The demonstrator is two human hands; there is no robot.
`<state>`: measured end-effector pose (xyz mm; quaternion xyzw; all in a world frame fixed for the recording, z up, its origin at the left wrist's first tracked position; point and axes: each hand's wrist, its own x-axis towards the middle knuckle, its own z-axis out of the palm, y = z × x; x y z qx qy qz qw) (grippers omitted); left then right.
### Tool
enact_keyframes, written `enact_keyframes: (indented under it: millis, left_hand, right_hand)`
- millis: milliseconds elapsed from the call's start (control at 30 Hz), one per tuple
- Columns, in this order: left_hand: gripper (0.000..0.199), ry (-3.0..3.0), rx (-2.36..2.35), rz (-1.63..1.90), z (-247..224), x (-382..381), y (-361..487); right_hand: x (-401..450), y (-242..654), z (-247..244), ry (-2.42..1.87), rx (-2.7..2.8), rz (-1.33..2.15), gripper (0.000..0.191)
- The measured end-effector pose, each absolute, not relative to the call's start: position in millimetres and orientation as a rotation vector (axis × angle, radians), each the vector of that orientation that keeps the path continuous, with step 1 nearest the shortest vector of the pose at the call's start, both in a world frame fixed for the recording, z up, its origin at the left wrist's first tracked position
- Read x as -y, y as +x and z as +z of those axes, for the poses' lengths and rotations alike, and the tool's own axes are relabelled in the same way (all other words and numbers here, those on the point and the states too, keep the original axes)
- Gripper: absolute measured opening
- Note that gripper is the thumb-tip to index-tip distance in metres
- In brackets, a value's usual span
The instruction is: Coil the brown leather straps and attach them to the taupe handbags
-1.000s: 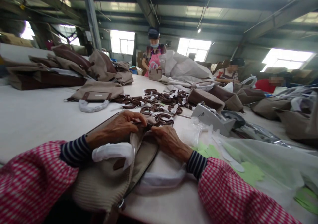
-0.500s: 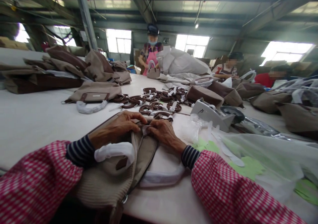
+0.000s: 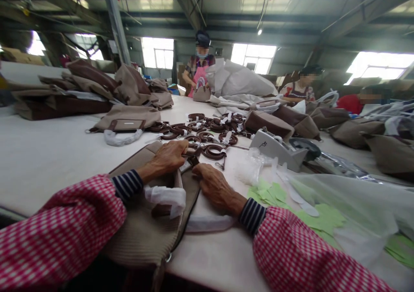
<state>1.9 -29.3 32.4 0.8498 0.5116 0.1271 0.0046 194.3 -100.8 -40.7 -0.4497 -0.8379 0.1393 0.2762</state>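
Note:
A taupe handbag (image 3: 142, 242) with a zipper lies on its side before me, its far end between my hands. Fingers curled, my left hand (image 3: 168, 159) grips the bag's edge near the far end of the zipper. My right hand (image 3: 217, 187) is closed on the opposite edge, its fingertips partly hidden. A white-wrapped handle (image 3: 168, 197) arches over the bag below my left hand. Another wrapped handle (image 3: 210, 224) rests on the table at the bag's right side. Just beyond my hands lie several coiled brown straps (image 3: 213, 151).
A grey tape dispenser (image 3: 278, 149) stands at right, near crumpled clear plastic (image 3: 254, 164) and green paper pieces (image 3: 268, 193). Bags are piled at left (image 3: 61, 104) and right (image 3: 349, 132). A co-worker (image 3: 200, 67) stands across the white table (image 3: 54, 154); others sit at right.
My left hand has moved right and curled tighter on the bag's edge. My right hand has drawn slightly down, exposing more of a coiled strap. The view has shifted slightly.

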Motion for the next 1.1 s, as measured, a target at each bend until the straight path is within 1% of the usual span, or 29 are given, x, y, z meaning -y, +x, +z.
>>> enact_keyframes:
  millis: [67, 133, 200, 300, 333, 367, 500, 533, 567, 700, 767, 867, 967, 1100]
  left_hand:
    - [0.019, 2.662, -1.581, 0.415, 39, 30, 0]
    - [0.02, 2.67, -1.541, 0.419, 48, 30, -1]
    - [0.021, 2.702, -1.492, 0.428, 59, 30, 1]
    - [0.02, 2.757, -1.424, 0.416, 77, 30, 3]
    - [0.02, 2.763, -1.413, 0.395, 82, 30, 4]
    - [0.02, 2.767, -1.404, 0.376, 87, 31, 4]
    - [0.017, 2.789, -1.404, 0.405, 97, 34, 8]
    - [0.016, 2.785, -1.399, 0.433, 97, 35, 10]
    - [0.015, 2.771, -1.385, 0.458, 96, 36, 11]
    - [0.011, 2.683, -1.299, 0.53, 88, 36, 13]
    - [0.008, 2.618, -1.333, 0.567, 84, 32, 8]
    - [0.015, 2.469, -1.431, 0.594, 81, 23, -3]
    - [0.021, 2.403, -1.439, 0.61, 80, 18, -10]
    - [0.014, 2.51, -1.351, 0.6, 84, 26, -7]
  right_hand:
    - [104, 190, -40, -1.173, 2.384, 0.212, 0.047]
    - [106, 185, -38, -1.104, 2.44, 0.109, 0.058]
    - [106, 182, -37, -1.083, 2.465, 0.065, 0.066]
    - [102, 179, -37, -1.101, 2.506, 0.008, 0.072]
    - [100, 179, -37, -1.105, 2.52, -0.018, 0.071]
    - [98, 178, -37, -1.106, 2.538, -0.045, 0.065]
    - [97, 170, -34, -1.101, 2.642, -0.171, 0.025]
    - [99, 166, -32, -1.089, 2.672, -0.211, 0.019]
    - [100, 162, -30, -1.072, 2.705, -0.252, 0.017]
    - [102, 151, -27, -1.001, 2.793, -0.368, 0.023]
    - [101, 151, -29, -1.028, 2.765, -0.306, 0.02]
    - [100, 157, -35, -1.137, 2.613, -0.164, 0.016]
    - [103, 163, -39, -1.194, 2.447, -0.161, 0.032]
    - [102, 160, -38, -1.207, 2.457, -0.257, 0.06]
